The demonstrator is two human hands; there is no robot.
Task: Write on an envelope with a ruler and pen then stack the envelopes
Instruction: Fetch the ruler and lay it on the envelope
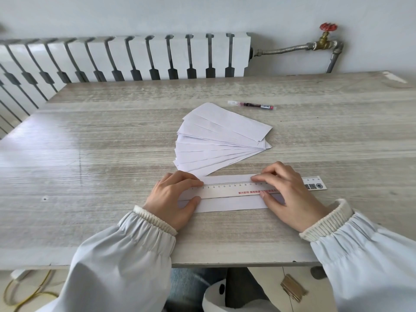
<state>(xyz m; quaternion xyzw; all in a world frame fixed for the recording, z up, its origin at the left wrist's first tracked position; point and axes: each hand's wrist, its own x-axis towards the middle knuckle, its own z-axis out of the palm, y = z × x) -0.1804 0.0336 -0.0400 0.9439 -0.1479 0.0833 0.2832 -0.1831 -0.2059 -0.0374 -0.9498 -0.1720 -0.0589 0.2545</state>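
Ruler (225, 189) laid lengthwise on a single envelope (231, 204) near the front edge of the counter (112, 154), pinched across its width by left hand (173, 197) at one end and right hand (290, 194) toward the other, fingers curled. Fanned envelopes (216, 143) just beyond; pen (251, 105) farther back, untouched. Paper likely light, thin, apt to slide: best pinned flat under the stiff ruler, lifted by an edge.

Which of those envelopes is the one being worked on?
Start at the wooden table and find the fan of envelopes at its middle. Just nearer the person lies one envelope alone, the only one with a ruler laid across it.
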